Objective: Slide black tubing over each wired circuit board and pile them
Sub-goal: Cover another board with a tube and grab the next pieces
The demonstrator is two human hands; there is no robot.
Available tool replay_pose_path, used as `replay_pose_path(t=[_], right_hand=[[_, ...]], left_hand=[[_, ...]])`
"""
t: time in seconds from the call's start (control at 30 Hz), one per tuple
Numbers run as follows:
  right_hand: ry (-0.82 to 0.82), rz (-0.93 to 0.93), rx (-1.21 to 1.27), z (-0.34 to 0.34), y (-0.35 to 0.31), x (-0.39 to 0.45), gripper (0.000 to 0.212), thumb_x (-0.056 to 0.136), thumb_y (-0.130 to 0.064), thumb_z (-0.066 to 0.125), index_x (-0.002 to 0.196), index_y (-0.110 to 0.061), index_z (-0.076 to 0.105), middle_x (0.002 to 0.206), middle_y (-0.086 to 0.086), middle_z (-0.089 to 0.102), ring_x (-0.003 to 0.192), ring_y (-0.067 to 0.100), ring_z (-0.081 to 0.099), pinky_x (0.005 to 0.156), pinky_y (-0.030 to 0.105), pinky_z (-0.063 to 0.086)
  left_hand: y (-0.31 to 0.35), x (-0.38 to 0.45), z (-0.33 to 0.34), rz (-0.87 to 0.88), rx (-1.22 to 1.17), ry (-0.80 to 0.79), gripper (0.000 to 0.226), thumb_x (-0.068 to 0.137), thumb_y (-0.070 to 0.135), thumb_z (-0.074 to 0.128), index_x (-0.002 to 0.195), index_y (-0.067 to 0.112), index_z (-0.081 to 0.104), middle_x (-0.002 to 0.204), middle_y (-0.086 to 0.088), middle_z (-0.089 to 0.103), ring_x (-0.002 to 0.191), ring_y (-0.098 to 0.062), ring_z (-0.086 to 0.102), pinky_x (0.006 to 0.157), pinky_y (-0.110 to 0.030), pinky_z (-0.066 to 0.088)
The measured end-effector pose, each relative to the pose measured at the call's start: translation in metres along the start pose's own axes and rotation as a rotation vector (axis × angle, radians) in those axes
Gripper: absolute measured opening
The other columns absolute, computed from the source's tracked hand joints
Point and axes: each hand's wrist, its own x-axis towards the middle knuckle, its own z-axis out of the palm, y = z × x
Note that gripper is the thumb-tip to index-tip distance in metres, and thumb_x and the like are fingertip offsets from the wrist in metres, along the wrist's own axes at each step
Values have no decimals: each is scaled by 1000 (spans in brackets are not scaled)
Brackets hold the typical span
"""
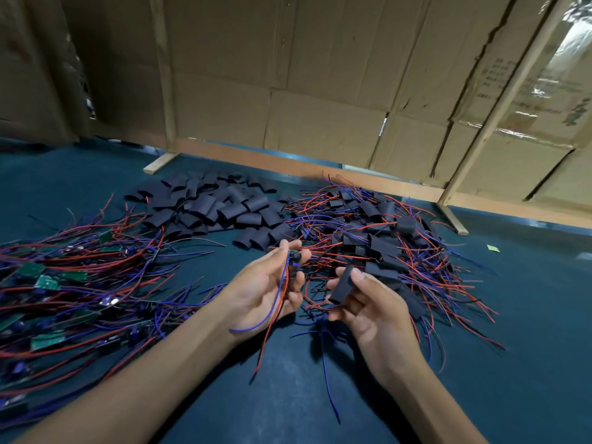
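My left hand (266, 290) pinches a small wired circuit board (293, 258) at its fingertips, and the board's red and blue wires hang down across the palm. My right hand (368, 302) grips a short piece of black tubing (341, 285) between thumb and fingers, a little to the right of the board and apart from it. Bare green boards with red and blue wires (64, 283) lie heaped at the left. Loose black tubing pieces (208, 206) sit in a pile at the back centre. Boards covered in tubing (378, 241) are piled at the right.
The work lies on a dark blue-green table (528, 347). Cardboard panels on wooden frames (288, 107) stand along the table's far edge. A small green scrap (493, 248) lies at the far right. Loose wires trail beneath my hands.
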Motion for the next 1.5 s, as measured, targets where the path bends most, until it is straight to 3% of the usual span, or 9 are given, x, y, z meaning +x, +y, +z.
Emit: replay_pose_path(t=[0.17, 0.3, 0.5, 0.7, 0.87, 1.07, 1.27, 1.37, 1.5], right_hand=[[-58, -25, 14, 7, 3, -2, 29, 77, -27, 73, 99, -9, 79, 98, 19, 73, 77, 25, 67, 58, 32, 56], [-61, -34, 75, 5, 1, 0, 21, 81, -20, 69, 94, -5, 77, 90, 20, 71, 82, 31, 72, 67, 37, 61], [-26, 24, 53, 5, -4, 0, 21, 83, -21, 59, 89, -4, 69, 81, 15, 61, 61, 25, 61, 53, 35, 55], [-19, 71, 24, 4, -8, 0, 28, 92, -43, 57, 85, -16, 60, 65, 7, 49, 42, 17, 37, 40, 25, 32], [-54, 115, 81, 3, -8, 0, 30, 94, -45, 54, 88, -16, 56, 66, 1, 38, 46, 13, 28, 39, 23, 22], [-98, 95, 202, 1, -12, 0, 53, 83, -28, 52, 123, 5, 64, 80, 6, 50, 61, 16, 39, 50, 27, 32], [-91, -42, -77, -1, -10, 1, 51, 83, -12, 63, 134, -3, 61, 97, 10, 64, 77, 19, 59, 57, 29, 46], [-100, -132, -290, -4, -7, -1, 54, 83, -18, 66, 136, -10, 60, 109, 13, 74, 86, 21, 64, 67, 30, 54], [-102, -241, -494, -7, -5, -3, 59, 78, -25, 72, 136, -23, 60, 114, 29, 66, 93, 26, 59, 85, 39, 54]], left_hand=[[-7, -3, -1, 58, -56, -66, 33, 88, 36, 61, 116, 19, 66, 95, 3, 71, 58, -7, 51, 45, -19, 36], [-9, -3, 3, 98, -93, -106, 37, 87, 14, 58, 123, 11, 66, 105, -1, 73, 66, -7, 59, 53, -18, 47], [-11, -9, 7, 168, -83, -201, 42, 97, -12, 39, 135, 0, 54, 128, -18, 67, 105, -22, 72, 87, -33, 60], [-9, -15, 9, 154, -70, -212, 38, 96, -3, 45, 131, 6, 58, 128, -12, 68, 113, -24, 69, 85, -36, 60], [-4, -15, 7, 191, 2, -154, 35, 99, 5, 48, 129, 20, 60, 128, -3, 70, 101, -14, 71, 80, -32, 48], [-2, -14, 10, 235, -97, -125, 36, 88, 6, 61, 123, 14, 66, 112, -9, 72, 82, -16, 70, 67, -25, 58], [3, -17, 10, 228, -70, -70, 33, 87, 15, 66, 118, 23, 68, 85, 0, 64, 68, -14, 63, 52, -23, 44], [12, -19, 8, 232, -173, -120, 25, 91, 15, 62, 113, 25, 66, 91, -1, 67, 77, -18, 66, 49, -18, 36], [23, -21, 8, 358, -184, -134, 28, 95, 16, 56, 121, 27, 60, 99, -4, 70, 87, -19, 70, 48, -16, 38]])
